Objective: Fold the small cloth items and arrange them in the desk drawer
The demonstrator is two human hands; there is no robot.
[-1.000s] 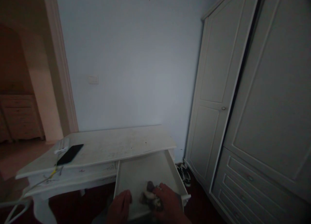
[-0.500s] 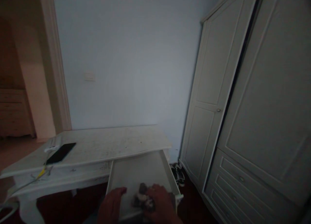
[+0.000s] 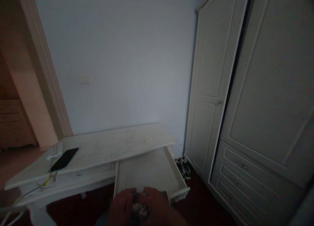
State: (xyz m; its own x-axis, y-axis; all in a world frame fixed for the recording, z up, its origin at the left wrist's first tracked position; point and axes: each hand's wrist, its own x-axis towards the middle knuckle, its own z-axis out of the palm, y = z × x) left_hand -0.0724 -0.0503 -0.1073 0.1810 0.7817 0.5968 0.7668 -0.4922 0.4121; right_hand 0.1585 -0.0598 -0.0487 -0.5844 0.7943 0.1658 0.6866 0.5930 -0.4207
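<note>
Low in the picture, at the near end of a pulled-out drawer (image 3: 144, 173), my two hands are close together around a small grey-and-white soft bundle (image 3: 140, 210). It looks like crumpled patterned fabric, but its exact kind is too dark and blurred to make out. My left hand (image 3: 122, 204) curls against its left side. On the other side, my right hand (image 3: 158, 204) wraps over it with bent fingers. Much of the bundle is hidden behind the fingers, and a dark bit of it shows past the right hand.
The drawer belongs to a worn white desk (image 3: 117, 144) against the wall. A black phone (image 3: 64, 159) lies on its left end beside a white power strip (image 3: 55, 151) with a cable. Dark shoes (image 3: 183, 169) stand on the floor by a white wardrobe (image 3: 211, 72).
My left hand has moved right, from beside the bundle onto it. Both hands and the bundle now sit lower and closer together. The view has shifted slightly.
</note>
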